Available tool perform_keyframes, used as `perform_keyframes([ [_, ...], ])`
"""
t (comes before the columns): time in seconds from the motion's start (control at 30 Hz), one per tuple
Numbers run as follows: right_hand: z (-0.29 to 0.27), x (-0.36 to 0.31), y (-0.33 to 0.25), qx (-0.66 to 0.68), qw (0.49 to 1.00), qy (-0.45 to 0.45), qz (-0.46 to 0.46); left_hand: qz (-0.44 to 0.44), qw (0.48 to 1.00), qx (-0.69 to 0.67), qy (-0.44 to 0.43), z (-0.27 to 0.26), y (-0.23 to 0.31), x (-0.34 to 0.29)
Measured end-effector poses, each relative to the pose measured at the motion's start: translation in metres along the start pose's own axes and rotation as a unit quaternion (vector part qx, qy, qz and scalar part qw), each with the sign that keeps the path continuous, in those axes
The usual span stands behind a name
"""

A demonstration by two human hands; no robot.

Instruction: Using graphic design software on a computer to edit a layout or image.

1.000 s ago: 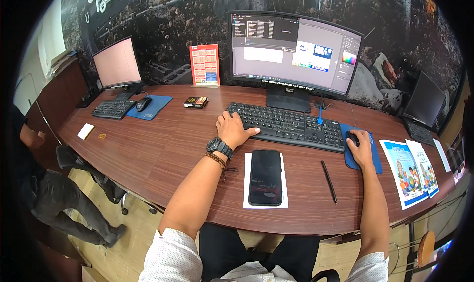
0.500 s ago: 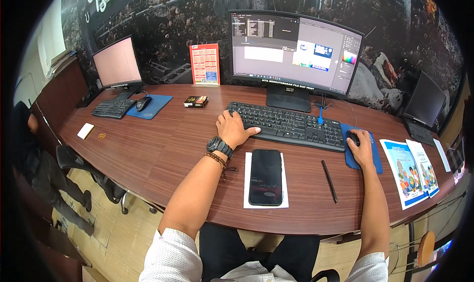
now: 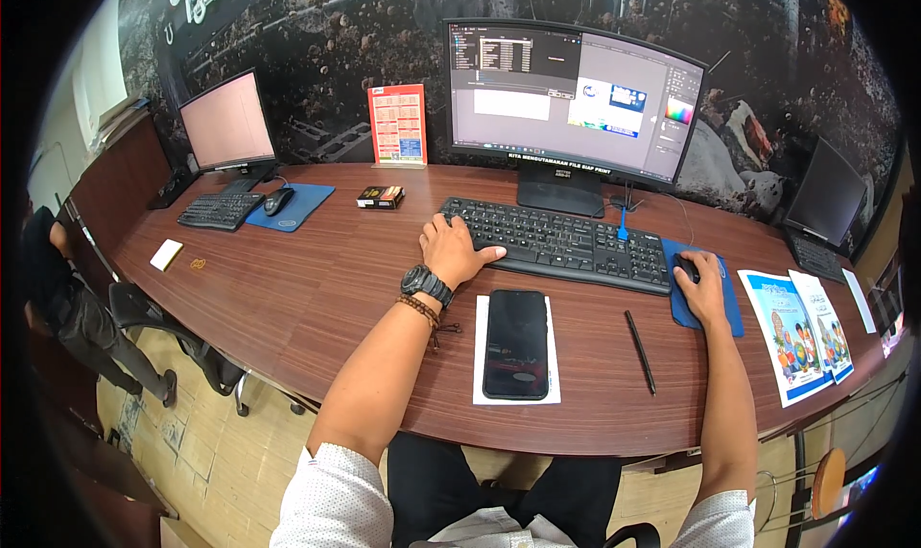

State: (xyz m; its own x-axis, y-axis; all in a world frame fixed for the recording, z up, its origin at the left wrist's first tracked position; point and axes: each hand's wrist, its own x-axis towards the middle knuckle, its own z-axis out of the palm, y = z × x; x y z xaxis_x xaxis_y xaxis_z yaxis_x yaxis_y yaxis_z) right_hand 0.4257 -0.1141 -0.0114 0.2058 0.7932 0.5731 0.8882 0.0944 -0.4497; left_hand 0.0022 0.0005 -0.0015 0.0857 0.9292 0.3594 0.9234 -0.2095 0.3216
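Observation:
My left hand (image 3: 455, 250) rests over the left end of a black keyboard (image 3: 556, 249), thumb stretched out along its front edge and fingers apart. A dark watch and a beaded bracelet sit on that wrist. At the keyboard's right, my right hand (image 3: 704, 284) is curled over a black computer mouse (image 3: 684, 269) on a blue mouse pad (image 3: 724, 313). Behind the keyboard a wide curved monitor (image 3: 518, 104) shows a file window and a design with a colour panel. Between my forearms a black phone (image 3: 517, 345) lies on a white sheet, with a black pen (image 3: 639, 351) to its right.
Blue-and-white printed booklets (image 3: 787, 342) lie at the right. A small dark box (image 3: 381, 198) and a red standing price card (image 3: 398, 124) are left of the monitor. Farther left stand a second monitor (image 3: 227, 123) and a black chair (image 3: 182, 332). Another person (image 3: 72, 298) is at the far left.
At the far left, the other person has shifted and shows more of the body, with the legs in a different stance. My hands hold their places on the keyboard and mouse.

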Motion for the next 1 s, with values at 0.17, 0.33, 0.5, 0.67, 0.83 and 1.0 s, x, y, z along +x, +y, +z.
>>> perform_keyframes([
  [0.17, 0.0005, -0.0006, -0.0006, -0.003, 1.0, 0.006, -0.003, 0.0, 1.0, 0.0, -0.002, -0.0002, -0.0003, 0.0003],
  [0.33, 0.0002, -0.0006, -0.0004, -0.001, 1.0, 0.006, -0.004, -0.001, 1.0, 0.0, -0.004, -0.0006, 0.0008, 0.0002],
  [0.5, 0.0001, -0.0004, -0.001, 0.0, 1.0, 0.003, -0.002, -0.003, 1.0, 0.0, -0.008, -0.0008, 0.0003, 0.0003],
  [0.67, 0.0007, -0.0005, -0.0008, 0.002, 1.0, 0.007, -0.003, -0.002, 1.0, 0.003, -0.008, -0.0006, -0.0003, 0.0005],
  [0.83, -0.0003, -0.0009, -0.0023, 0.002, 1.0, 0.007, 0.008, -0.002, 1.0, 0.004, -0.013, 0.0002, -0.0007, 0.001],
  [1.0, -0.0003, -0.0002, -0.0002, -0.001, 1.0, 0.006, 0.004, 0.002, 1.0, 0.005, -0.001, 0.0003, -0.0005, 0.0007],
])
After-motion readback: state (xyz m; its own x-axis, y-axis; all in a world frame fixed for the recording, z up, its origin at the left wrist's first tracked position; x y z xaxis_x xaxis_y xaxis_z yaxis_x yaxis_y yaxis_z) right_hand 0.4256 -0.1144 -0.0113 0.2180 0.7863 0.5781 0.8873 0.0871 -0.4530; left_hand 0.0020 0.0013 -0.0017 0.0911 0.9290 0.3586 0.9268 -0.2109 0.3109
